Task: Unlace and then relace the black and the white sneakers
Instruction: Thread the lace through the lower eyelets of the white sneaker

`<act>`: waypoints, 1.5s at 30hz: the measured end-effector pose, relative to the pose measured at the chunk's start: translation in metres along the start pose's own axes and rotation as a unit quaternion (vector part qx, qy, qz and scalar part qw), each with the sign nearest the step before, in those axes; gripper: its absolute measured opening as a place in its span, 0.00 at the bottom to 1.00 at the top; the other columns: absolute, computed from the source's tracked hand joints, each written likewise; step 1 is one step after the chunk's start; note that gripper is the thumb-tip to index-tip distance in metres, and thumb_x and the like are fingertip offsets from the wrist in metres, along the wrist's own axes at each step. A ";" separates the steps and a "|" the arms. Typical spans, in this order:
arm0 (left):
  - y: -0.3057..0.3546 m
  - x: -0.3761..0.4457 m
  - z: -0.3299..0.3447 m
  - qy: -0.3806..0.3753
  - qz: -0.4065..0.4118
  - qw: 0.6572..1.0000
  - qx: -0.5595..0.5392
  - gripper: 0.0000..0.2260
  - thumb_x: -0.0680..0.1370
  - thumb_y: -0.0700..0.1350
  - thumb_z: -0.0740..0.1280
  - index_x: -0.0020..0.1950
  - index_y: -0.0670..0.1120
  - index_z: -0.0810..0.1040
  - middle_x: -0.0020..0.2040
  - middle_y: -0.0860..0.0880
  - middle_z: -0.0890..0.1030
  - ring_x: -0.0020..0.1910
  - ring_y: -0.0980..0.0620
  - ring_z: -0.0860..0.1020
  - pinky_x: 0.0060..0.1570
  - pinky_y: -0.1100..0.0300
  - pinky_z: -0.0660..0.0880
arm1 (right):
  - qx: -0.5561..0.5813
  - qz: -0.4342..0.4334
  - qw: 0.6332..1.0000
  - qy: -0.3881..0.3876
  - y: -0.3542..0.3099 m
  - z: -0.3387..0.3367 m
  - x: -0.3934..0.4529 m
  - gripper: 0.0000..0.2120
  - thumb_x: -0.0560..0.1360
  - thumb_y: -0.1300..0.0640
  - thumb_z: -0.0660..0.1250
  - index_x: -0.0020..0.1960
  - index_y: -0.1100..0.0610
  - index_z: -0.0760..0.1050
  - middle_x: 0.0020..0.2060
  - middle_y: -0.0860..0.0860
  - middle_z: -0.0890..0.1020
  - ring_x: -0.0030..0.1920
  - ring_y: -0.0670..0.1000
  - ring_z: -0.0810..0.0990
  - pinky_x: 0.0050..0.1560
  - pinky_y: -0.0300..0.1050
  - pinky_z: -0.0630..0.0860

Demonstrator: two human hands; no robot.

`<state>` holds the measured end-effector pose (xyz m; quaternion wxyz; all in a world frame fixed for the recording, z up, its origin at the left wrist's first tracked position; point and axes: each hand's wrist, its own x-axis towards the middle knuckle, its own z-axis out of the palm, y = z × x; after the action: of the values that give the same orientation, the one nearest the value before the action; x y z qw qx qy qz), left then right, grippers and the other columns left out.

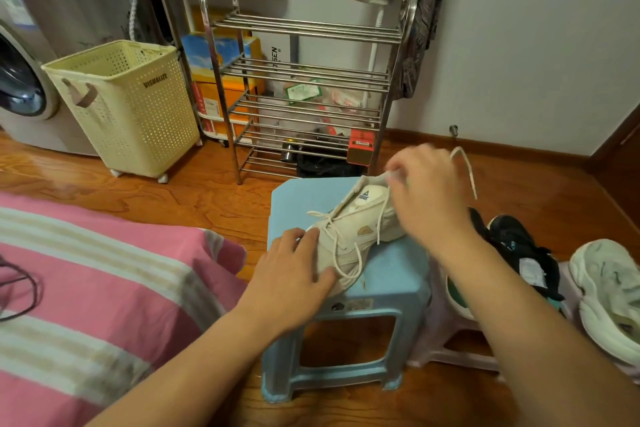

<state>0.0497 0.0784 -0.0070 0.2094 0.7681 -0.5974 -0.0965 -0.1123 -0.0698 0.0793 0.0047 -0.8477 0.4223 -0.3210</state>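
With the white sneaker (353, 229) lying across the blue stool (294, 198) top, the left hand (294, 274) presses flat on its toe while the right hand (426, 198) pinches the lace (465, 170), best drawn steadily without lifting the shoe.

Glossy wooden floor (214, 198); smooth plastic stool (391, 274); shiny metal rack (304, 28) (perforated plastic basket (131, 114) beside).
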 end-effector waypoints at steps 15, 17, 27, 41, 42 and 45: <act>-0.046 0.030 -0.039 -0.091 0.052 0.994 -0.020 0.37 0.72 0.49 0.78 0.77 0.55 0.64 0.73 0.55 0.72 0.71 0.52 0.70 0.72 0.51 0.67 | 0.094 -0.071 0.926 -0.358 -0.001 -0.014 -0.004 0.11 0.80 0.55 0.68 0.60 0.46 0.83 0.57 0.39 0.80 0.59 0.42 0.76 0.67 0.47 0.72; -0.054 0.028 -0.043 -0.086 0.066 0.994 -0.025 0.35 0.73 0.49 0.77 0.76 0.56 0.65 0.73 0.56 0.72 0.71 0.54 0.69 0.73 0.52 0.67 | 0.080 -0.083 0.920 -0.374 -0.003 -0.019 -0.005 0.14 0.79 0.56 0.68 0.64 0.45 0.80 0.61 0.39 0.79 0.62 0.42 0.74 0.69 0.44 0.69; -0.054 0.019 -0.033 -0.052 0.072 0.995 -0.036 0.33 0.75 0.47 0.75 0.77 0.55 0.64 0.71 0.56 0.71 0.70 0.54 0.68 0.71 0.55 0.66 | 0.016 -0.115 0.891 -0.438 -0.004 -0.024 -0.011 0.35 0.76 0.71 0.62 0.77 0.43 0.65 0.72 0.38 0.66 0.72 0.43 0.63 0.69 0.34 0.57; -0.060 0.019 -0.030 -0.063 0.036 0.995 -0.067 0.35 0.75 0.45 0.75 0.78 0.54 0.64 0.74 0.55 0.70 0.72 0.54 0.67 0.74 0.53 0.65 | -0.051 -0.115 0.949 -0.289 -0.004 -0.026 -0.032 0.30 0.78 0.53 0.70 0.76 0.40 0.63 0.46 0.41 0.76 0.50 0.44 0.72 0.47 0.42 0.71; -0.060 0.019 -0.030 -0.064 0.040 0.995 -0.069 0.35 0.75 0.45 0.76 0.78 0.54 0.64 0.73 0.55 0.70 0.72 0.54 0.67 0.74 0.53 0.65 | -0.046 -0.116 0.944 -0.306 -0.002 -0.028 -0.030 0.29 0.78 0.52 0.70 0.75 0.39 0.64 0.42 0.39 0.73 0.46 0.42 0.70 0.44 0.40 0.69; -0.060 0.020 -0.032 -0.066 0.040 0.995 -0.070 0.35 0.74 0.44 0.76 0.78 0.53 0.65 0.73 0.55 0.71 0.72 0.54 0.68 0.74 0.53 0.65 | -0.005 -0.080 0.936 -0.344 0.001 -0.033 -0.027 0.26 0.78 0.52 0.71 0.74 0.42 0.69 0.42 0.40 0.80 0.45 0.40 0.75 0.51 0.43 0.75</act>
<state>0.1207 0.0774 -0.0030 0.2261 0.7190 -0.6320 -0.1804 -0.1425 -0.0428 0.0906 0.1202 -0.9372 0.3274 -0.0071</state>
